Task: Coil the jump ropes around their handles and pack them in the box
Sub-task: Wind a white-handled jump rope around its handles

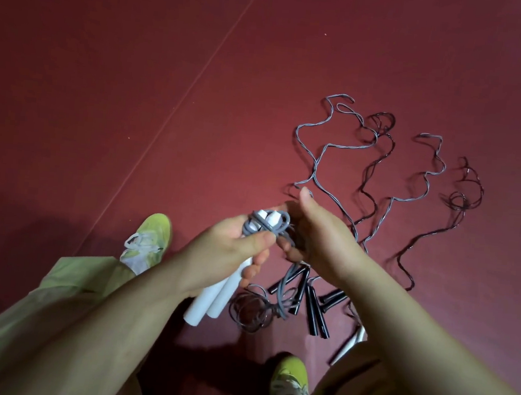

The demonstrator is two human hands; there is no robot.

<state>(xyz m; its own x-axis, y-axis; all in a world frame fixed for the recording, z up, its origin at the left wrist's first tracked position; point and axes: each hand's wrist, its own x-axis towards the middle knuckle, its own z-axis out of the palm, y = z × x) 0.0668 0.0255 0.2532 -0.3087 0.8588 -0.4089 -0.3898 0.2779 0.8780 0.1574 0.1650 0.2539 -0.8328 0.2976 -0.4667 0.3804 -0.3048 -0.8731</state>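
Head view puts the white handles (218,291) just below the middle of the picture, held side by side in your left hand (232,251), above the red floor (136,92). Your left fingers curl round both handles, thumb pressed across the front. Grey rope (269,226) is looped over the top ends of the handles, so you are in the coiling step on this rope, with only a turn or two laid on, as far as I can judge.

Your right hand (319,234) sits touching the bundle from the right, fingers curled toward the rope; it seems to pinch a strand, but the fingertips are hidden behind the palm, so I cannot tell for sure. Below the hands, more grey rope hangs in loose rings (252,310) over the floor.

Next, you probably need to keep the left grip firm and draw slack up with the right hand, laying each turn snug beside the last so none slips off the ends.

Black handles (312,309) lie on the floor just right of the loose rings, and another white handle (350,343) pokes out near your right forearm. Several uncoiled ropes (378,163) trail toward the far right of the floor, so most of the job remains. No box is in view. Your green shoes (148,241) flank the pile.
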